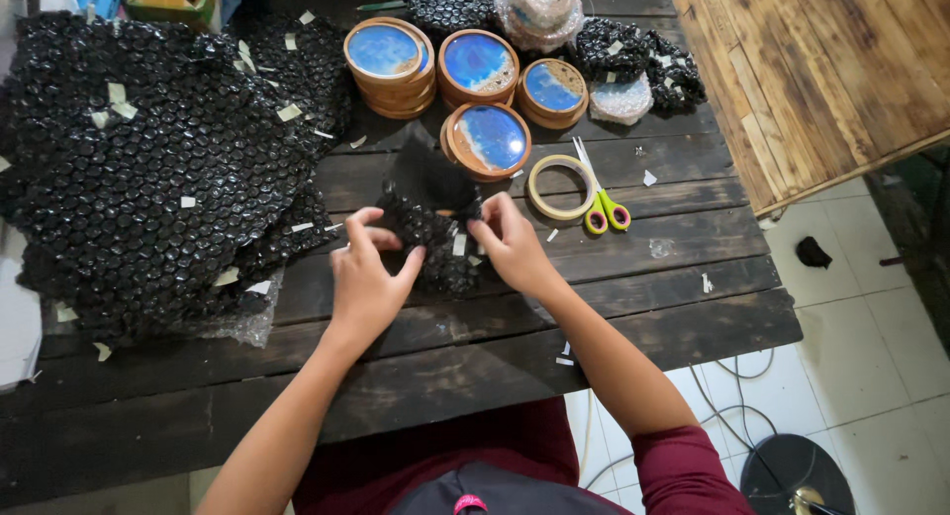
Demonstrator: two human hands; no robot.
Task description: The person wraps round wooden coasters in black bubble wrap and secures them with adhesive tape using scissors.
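Now both sets of fingers pinch a small bundle [435, 240] wrapped in black bubble wrap, lying on the dark wooden tabletop [653, 278]: the left hand [364, 282] grips its left edge, the right hand [515, 246] its right. It looks light and soft outside, probably hard within; holding it by opposite edges suits it. Tape [560, 187], scissors [604, 203] and round blue-topped wooden discs [485, 139] lie just beyond.

black bubble-wrap bundle [435, 240] | table centre, in both hands | wrapped bundles [633, 55] | far edge
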